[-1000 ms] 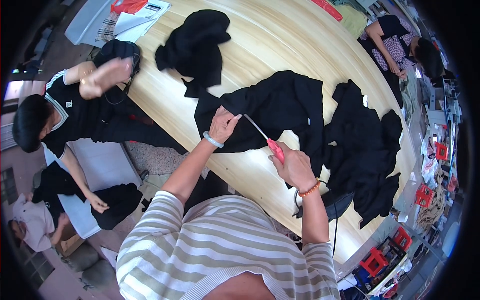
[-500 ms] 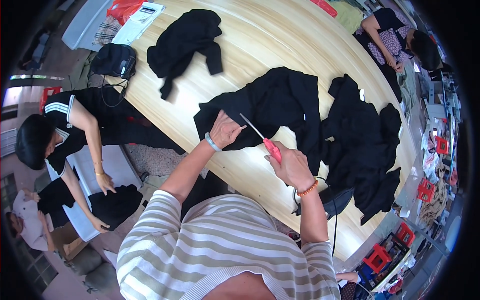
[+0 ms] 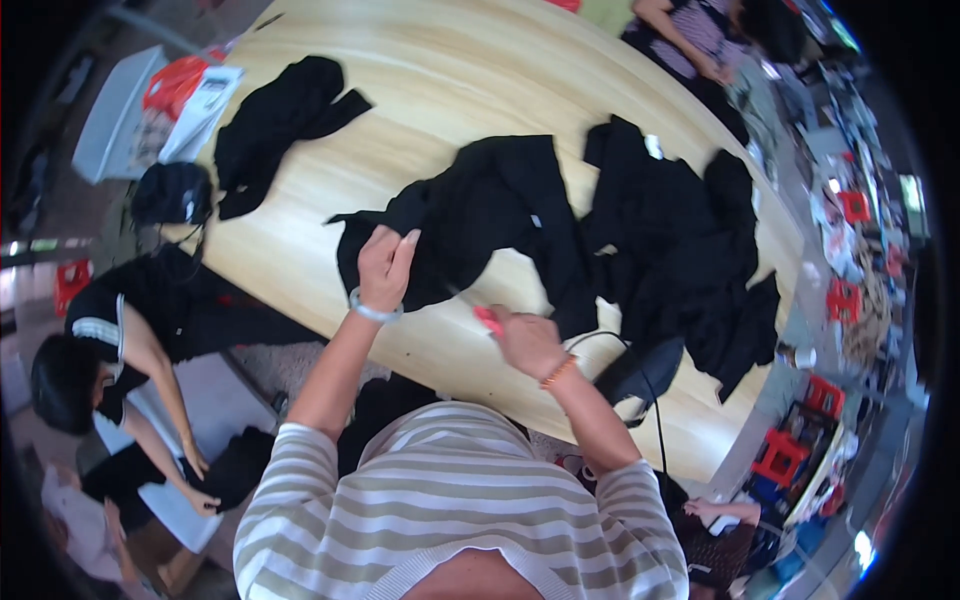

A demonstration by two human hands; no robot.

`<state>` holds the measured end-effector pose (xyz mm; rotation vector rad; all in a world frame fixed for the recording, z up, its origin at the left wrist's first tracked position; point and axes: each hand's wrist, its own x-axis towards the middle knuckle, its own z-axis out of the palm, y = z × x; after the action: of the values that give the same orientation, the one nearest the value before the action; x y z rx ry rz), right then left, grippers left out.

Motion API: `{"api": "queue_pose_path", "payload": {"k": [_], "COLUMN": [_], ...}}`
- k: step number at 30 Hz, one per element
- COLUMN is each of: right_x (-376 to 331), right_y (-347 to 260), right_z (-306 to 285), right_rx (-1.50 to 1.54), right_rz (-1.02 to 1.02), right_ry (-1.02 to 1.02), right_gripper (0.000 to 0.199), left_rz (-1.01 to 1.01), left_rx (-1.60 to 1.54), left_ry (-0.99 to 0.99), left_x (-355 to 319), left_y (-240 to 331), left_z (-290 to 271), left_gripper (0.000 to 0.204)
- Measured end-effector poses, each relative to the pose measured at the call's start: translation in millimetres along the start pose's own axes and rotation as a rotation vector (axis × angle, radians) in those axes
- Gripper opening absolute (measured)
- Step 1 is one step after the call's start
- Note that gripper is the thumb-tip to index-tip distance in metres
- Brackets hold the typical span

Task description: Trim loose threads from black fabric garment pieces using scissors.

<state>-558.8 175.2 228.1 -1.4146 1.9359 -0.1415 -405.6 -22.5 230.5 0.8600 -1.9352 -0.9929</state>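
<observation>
A black garment (image 3: 480, 215) lies spread on the wooden table (image 3: 470, 70) in front of me. My left hand (image 3: 383, 265) pinches its near edge and lifts it a little. My right hand (image 3: 525, 340) is closed around red-handled scissors (image 3: 487, 319), whose thin blade points toward the cloth by my left hand. A bracelet sits on each wrist.
A heap of black clothes (image 3: 685, 245) lies to the right, another black garment (image 3: 275, 125) at the far left. A person (image 3: 110, 365) bends beside the table on my left, a second person (image 3: 690, 40) sits across. A black cable (image 3: 645, 385) runs off the near edge.
My view has shifted, so the table sits lower in frame. My right hand with the scissors has come nearer to me. The person on the left has bent lower.
</observation>
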Motion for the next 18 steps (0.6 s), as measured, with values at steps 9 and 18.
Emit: {"api": "queue_pose_path", "payload": {"k": [9, 18], "right_x": [41, -66], "right_y": [45, 156], "right_z": [-41, -154], "right_rx": [0.189, 0.122], "right_rz": [-0.219, 0.208], "right_ry": [0.737, 1.470], "right_gripper": [0.043, 0.027], "left_rz": [0.196, 0.010], "left_rx": [-0.550, -0.877], "left_ry": [-0.404, -0.800], "left_x": [0, 15], "left_y": [121, 112], "left_z": [26, 89], "left_gripper": [0.010, 0.025]}}
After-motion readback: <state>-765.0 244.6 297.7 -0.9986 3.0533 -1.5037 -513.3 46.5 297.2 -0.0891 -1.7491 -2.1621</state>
